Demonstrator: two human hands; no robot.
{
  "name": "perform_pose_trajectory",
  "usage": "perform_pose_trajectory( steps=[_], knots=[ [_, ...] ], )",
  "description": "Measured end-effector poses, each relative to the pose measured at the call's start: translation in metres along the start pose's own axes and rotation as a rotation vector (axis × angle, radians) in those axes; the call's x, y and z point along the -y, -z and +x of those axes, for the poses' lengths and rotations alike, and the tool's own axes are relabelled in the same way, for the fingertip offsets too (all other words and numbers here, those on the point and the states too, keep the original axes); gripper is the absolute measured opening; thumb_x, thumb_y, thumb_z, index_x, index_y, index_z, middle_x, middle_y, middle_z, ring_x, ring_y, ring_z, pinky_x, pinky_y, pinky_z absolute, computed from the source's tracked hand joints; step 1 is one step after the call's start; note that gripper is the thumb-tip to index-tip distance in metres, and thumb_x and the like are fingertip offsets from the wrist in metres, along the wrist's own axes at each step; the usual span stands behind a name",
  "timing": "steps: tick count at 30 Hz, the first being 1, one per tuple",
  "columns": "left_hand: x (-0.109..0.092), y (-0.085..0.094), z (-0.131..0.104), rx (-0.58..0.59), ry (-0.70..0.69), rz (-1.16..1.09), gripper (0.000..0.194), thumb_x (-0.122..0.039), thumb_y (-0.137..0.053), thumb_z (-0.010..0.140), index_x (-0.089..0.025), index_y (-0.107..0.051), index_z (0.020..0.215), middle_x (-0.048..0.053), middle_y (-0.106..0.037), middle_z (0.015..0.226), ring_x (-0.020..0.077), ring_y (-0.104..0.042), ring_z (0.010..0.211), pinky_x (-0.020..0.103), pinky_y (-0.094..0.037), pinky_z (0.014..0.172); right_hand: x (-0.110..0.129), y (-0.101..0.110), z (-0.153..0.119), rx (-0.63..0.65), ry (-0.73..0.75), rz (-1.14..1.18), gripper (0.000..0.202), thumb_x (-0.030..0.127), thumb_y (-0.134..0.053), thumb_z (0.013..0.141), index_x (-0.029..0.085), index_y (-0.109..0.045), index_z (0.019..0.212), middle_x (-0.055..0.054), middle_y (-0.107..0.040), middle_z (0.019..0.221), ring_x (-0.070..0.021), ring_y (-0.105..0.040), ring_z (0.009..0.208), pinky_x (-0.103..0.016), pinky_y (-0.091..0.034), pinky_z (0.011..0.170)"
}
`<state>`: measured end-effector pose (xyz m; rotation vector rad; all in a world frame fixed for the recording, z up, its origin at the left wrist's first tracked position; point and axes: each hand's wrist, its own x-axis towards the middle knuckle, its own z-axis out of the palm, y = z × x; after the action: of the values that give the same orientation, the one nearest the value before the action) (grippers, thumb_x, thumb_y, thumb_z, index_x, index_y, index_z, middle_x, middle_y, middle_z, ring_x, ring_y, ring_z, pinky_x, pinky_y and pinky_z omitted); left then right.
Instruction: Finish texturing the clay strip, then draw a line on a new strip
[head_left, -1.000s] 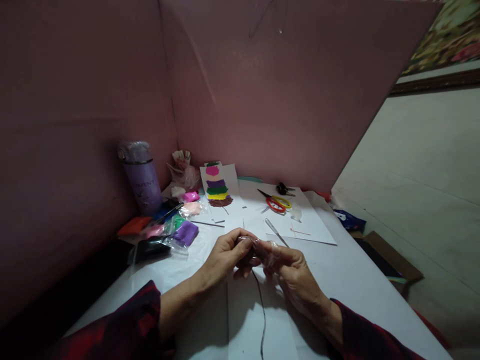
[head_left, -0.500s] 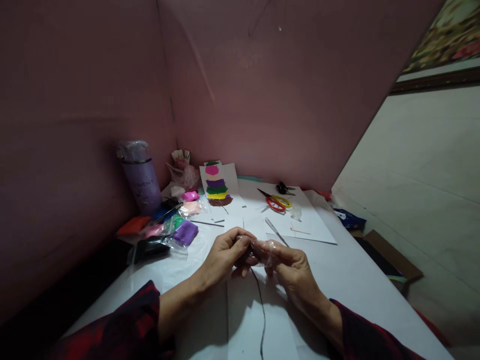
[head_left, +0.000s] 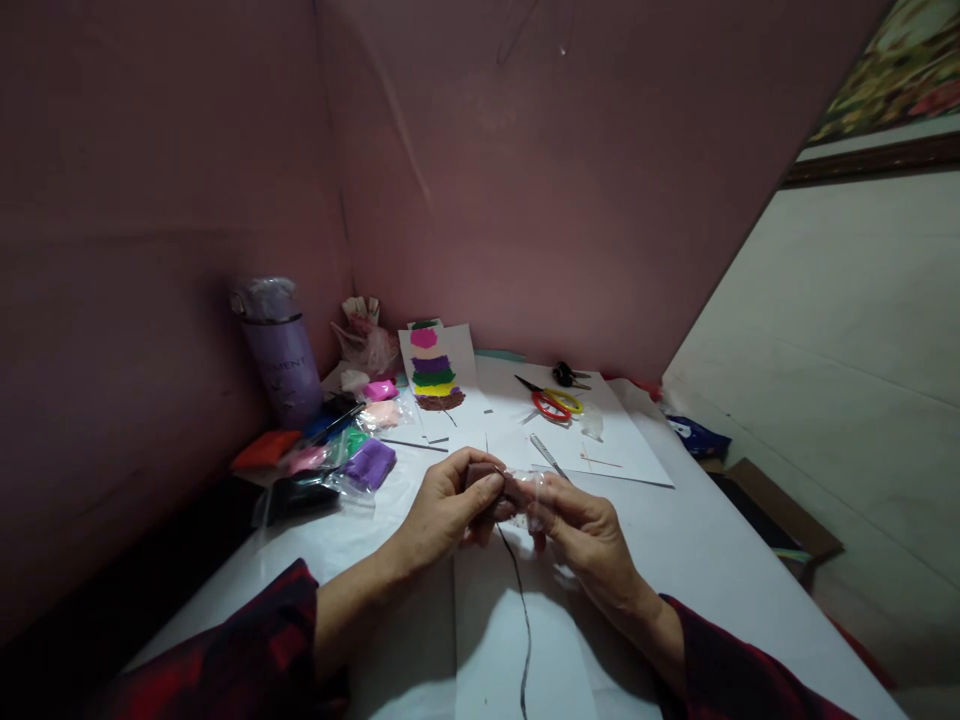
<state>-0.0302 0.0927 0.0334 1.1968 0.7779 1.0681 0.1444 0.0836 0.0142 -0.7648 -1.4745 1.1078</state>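
Observation:
My left hand (head_left: 454, 505) grips a lump of brown clay (head_left: 487, 484) between thumb and fingers. Close beside it, my right hand (head_left: 589, 527) pinches a clear plastic wrapper (head_left: 534, 495), which touches the clay's right side. Below both hands a dark wavy line (head_left: 525, 610) runs down a white sheet (head_left: 487, 650). Behind them lies a silver craft knife (head_left: 548, 456), partly hidden by my right hand. A card with coloured stripes (head_left: 435, 375), pink at the top and brown at the bottom, leans at the back.
Bagged clay in several colours, one purple (head_left: 370, 464), lies at the left near a lilac bottle (head_left: 280, 350). Red and yellow scissors (head_left: 552, 404) and black keys (head_left: 566, 375) rest on white paper (head_left: 637, 455). A pink wall (head_left: 525, 200) stands behind.
More of the brown clay now shows in my left hand, and the fingers have shifted slightly on it. The wrapper has changed shape a little at my right fingertips.

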Motion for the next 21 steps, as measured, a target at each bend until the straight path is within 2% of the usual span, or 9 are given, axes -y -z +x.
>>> perform_pose_trajectory(
  steps=[8,13,18,21],
  knots=[
    [-0.0063,-0.0034,-0.0012,0.031,-0.002,0.055,0.046,-0.053,-0.071,0.074,-0.014,-0.051,0.089,-0.002,-0.059,0.061,0.0049,-0.044,0.040,0.016,-0.030,0.037,0.0001,-0.0018,-0.0009,-0.025,-0.018,-0.029,0.021,0.040,-0.070,0.083,0.022,-0.079,0.087,-0.002,-0.057,0.071,-0.0101,-0.049,0.052,-0.022,-0.041,0.044],
    [-0.0026,-0.0026,-0.0007,0.097,-0.006,0.043,0.045,-0.053,-0.070,0.075,-0.014,-0.051,0.089,-0.002,-0.057,0.061,0.0046,-0.043,0.041,0.016,-0.031,0.037,-0.0037,-0.0028,-0.0021,-0.050,-0.020,-0.031,0.020,0.038,-0.068,0.085,0.020,-0.077,0.086,0.000,-0.054,0.066,-0.0101,-0.048,0.053,-0.021,-0.041,0.047],
    [0.0026,0.0002,0.0005,0.072,0.035,-0.006,0.046,-0.053,-0.070,0.075,-0.014,-0.051,0.092,-0.002,-0.059,0.064,0.0053,-0.044,0.040,0.017,-0.030,0.036,-0.0016,-0.0019,-0.0019,-0.017,-0.025,-0.015,0.021,0.037,-0.065,0.086,0.019,-0.076,0.089,0.000,-0.054,0.067,-0.0110,-0.049,0.055,-0.022,-0.043,0.050],
    [0.0017,0.0003,0.0009,0.063,0.042,-0.001,0.046,-0.053,-0.070,0.075,-0.014,-0.052,0.092,-0.002,-0.058,0.062,0.0049,-0.043,0.039,0.017,-0.029,0.036,0.0027,-0.0018,-0.0014,0.004,-0.050,-0.023,0.024,0.038,-0.065,0.086,0.017,-0.074,0.084,0.000,-0.054,0.066,-0.0112,-0.049,0.054,-0.022,-0.041,0.049]
  ],
)
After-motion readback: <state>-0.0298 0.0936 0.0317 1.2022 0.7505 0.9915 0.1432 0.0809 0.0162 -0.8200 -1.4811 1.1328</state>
